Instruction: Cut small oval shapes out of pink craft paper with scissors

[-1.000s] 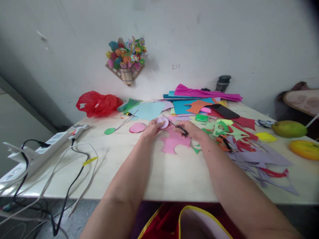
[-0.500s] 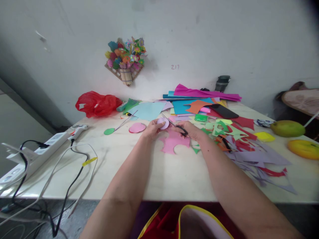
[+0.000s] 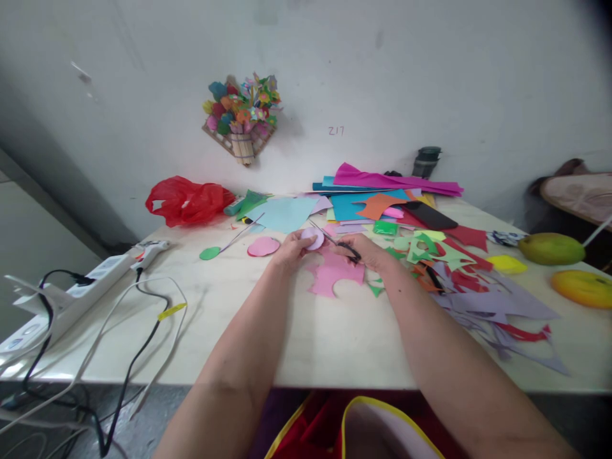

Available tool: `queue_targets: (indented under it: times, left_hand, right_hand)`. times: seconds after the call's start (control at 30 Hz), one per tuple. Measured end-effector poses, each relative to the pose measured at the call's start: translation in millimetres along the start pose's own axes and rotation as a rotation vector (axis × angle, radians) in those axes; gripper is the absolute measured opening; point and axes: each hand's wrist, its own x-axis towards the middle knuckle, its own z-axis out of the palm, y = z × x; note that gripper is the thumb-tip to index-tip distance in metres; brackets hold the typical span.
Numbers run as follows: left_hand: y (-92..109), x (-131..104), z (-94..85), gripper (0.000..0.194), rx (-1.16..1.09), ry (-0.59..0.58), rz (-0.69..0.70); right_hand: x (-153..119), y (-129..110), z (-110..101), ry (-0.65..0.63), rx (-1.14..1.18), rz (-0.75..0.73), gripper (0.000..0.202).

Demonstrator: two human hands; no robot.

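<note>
Between the thumb and fingers of my left hand is a round lilac paper piece. My right hand is closed on the black handles of a pair of scissors, whose blades point up and left beside the lilac piece. Beneath the hands lies a pink sheet with curved cutouts. Left of my left hand, pink round pieces lie stacked on the table, and further left a green round piece touches a thin stick.
Colored scraps spread over the right side, near two mangoes. Behind are stacked sheets, a phone and a red plastic bag. A power strip with cables lines the left edge.
</note>
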Motion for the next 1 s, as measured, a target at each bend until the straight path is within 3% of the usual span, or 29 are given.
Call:
queue_targets:
  times: [0.6, 1.0]
  left_hand:
    - [3, 0, -2.1, 0.027, 0.040, 0.006, -0.006]
    - [3, 0, -2.1, 0.027, 0.044, -0.021, -0.017]
  right_hand:
    - [1, 3, -2, -0.022, 0.020, -0.012, 0.031]
    - [-5, -10, 0, -0.044, 0.053, 0.017, 0.027]
